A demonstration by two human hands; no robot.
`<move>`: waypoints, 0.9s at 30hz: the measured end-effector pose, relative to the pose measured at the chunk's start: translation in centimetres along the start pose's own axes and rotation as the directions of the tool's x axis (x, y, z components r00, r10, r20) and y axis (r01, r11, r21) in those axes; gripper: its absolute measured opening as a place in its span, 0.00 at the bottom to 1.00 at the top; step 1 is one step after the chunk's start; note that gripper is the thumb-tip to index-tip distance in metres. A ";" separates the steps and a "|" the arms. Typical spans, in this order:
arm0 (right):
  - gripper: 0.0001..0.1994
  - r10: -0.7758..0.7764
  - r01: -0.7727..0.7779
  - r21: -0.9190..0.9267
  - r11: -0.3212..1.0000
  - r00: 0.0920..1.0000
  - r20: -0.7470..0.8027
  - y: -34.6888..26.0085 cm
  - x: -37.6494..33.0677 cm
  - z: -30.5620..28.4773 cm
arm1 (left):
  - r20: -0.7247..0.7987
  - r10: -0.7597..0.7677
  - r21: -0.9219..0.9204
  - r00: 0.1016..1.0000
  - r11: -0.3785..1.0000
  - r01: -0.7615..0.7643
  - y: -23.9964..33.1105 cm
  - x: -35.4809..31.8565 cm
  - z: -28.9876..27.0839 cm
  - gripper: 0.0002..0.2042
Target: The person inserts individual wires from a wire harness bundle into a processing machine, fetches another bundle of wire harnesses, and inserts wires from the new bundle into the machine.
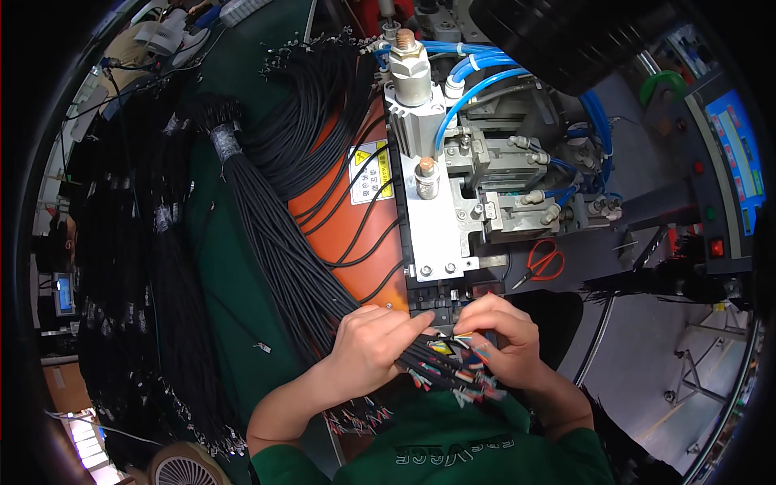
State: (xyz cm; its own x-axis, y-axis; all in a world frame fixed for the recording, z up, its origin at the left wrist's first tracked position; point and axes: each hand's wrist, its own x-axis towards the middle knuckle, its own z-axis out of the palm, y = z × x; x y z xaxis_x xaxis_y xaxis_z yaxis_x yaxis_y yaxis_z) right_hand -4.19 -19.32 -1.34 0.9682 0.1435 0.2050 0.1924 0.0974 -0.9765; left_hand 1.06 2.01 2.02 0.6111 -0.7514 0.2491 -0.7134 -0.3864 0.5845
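Note:
My left hand is closed on black cables, its thumb and forefinger stretched toward the front of a metal press. Just to the right, my right hand pinches the thin coloured wires at a cable's stripped end. More cable ends with coloured wires fan out below and between the two hands. A thick bundle of black cables, wrapped with clear film near its far end, runs down to my left hand. Several single cables curve over the orange plate into the press's side. My fingers partly hide the wires.
Red-handled scissors lie right of the press. Blue air hoses loop above its cylinders. A control panel with a lit screen stands at the far right. More black cable bundles hang at the left, above a fan.

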 end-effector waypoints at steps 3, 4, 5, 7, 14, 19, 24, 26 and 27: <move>0.12 0.005 -0.005 -0.047 0.999 1.000 0.000 -0.3 -0.4 0.6 | -0.076 0.108 -0.044 0.991 0.993 -0.112 -0.4 0.4 -0.1 0.23; 0.12 0.036 -0.037 -0.014 0.999 0.998 -0.045 -0.8 -0.4 0.9 | -0.031 0.052 -0.059 0.998 0.997 -0.054 -0.3 0.3 -0.1 0.23; 0.12 0.067 -0.065 0.022 0.998 0.994 -0.084 -1.0 -0.3 1.2 | 0.012 -0.006 -0.068 1.000 0.998 0.006 -0.3 0.2 -0.1 0.23; 0.10 -0.045 0.047 -0.103 0.994 0.999 0.020 -0.2 -0.5 0.5 | -0.014 0.005 -0.078 1.000 0.997 -0.006 -0.3 0.4 -0.2 0.22; 0.13 0.250 -0.230 0.390 0.892 0.968 -0.002 -0.1 -0.2 0.6 | -0.231 0.005 -0.103 0.973 0.994 -0.029 -0.5 0.2 1.1 0.16; 0.10 0.264 -0.213 0.418 0.883 0.962 -0.068 1.2 0.1 0.7 | -0.172 -0.008 -0.108 0.985 0.994 -0.010 -0.1 0.5 0.8 0.14; 0.08 -0.046 0.028 -0.157 0.987 0.993 -0.111 0.8 0.2 1.1 | -0.103 -0.020 -0.084 0.994 0.996 0.011 -0.2 0.9 1.2 0.17; 0.07 0.345 -0.314 0.231 0.921 0.932 -0.110 -0.7 0.2 1.3 | -0.127 0.011 -0.068 0.992 0.998 -0.019 -0.2 0.8 1.4 0.18; 0.07 0.500 -0.450 0.499 0.741 0.865 0.038 -0.3 0.3 0.3 | -0.141 0.098 0.079 0.985 0.993 -0.087 0.0 0.6 1.5 0.17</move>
State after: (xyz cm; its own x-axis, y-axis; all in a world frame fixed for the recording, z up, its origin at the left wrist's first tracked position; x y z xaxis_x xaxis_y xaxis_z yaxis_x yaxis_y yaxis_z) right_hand -3.98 -18.98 -0.95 0.9278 0.2107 -0.3079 -0.3729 0.4989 -0.7823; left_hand 0.96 0.73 1.00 0.5808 -0.7023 0.4116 -0.7889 -0.3608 0.4975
